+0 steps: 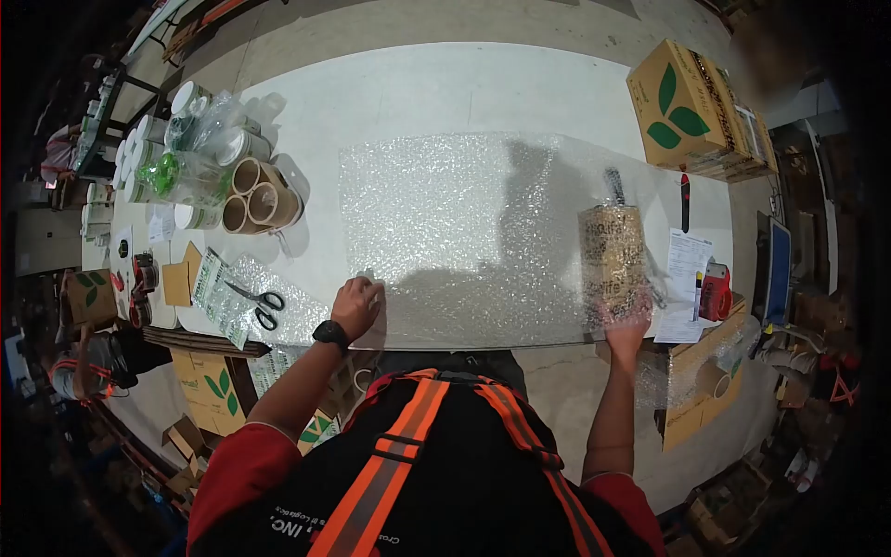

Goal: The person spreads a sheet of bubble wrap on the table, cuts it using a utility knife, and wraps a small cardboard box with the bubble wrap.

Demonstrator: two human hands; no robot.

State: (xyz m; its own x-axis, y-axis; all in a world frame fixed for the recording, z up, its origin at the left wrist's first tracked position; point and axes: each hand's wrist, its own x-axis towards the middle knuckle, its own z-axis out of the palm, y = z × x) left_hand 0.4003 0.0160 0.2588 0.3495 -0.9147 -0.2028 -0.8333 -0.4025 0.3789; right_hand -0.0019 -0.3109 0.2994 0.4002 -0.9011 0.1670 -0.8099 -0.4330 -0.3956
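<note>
A sheet of clear bubble wrap (436, 213) lies flat across the middle of the white table (445, 88). My left hand (357, 304), with a dark watch on its wrist, pinches the near left edge of the sheet. At the near right corner my right hand (627, 316) is closed on the wrap; its fingers are partly blurred behind the plastic. Directly beyond that hand is a tan block with black lettering (613, 246), apparently under the wrap. A dark handle-like piece (614, 186) sticks out from its far end; I cannot tell its kind.
Brown cardboard tubes (263, 197) and several white-lidded containers (243, 146) stand at left. Black scissors (267, 302) lie near the left edge. A carton (682, 102), a red-and-black cutter (685, 202), papers (682, 278) and a red tape dispenser (715, 291) are at right.
</note>
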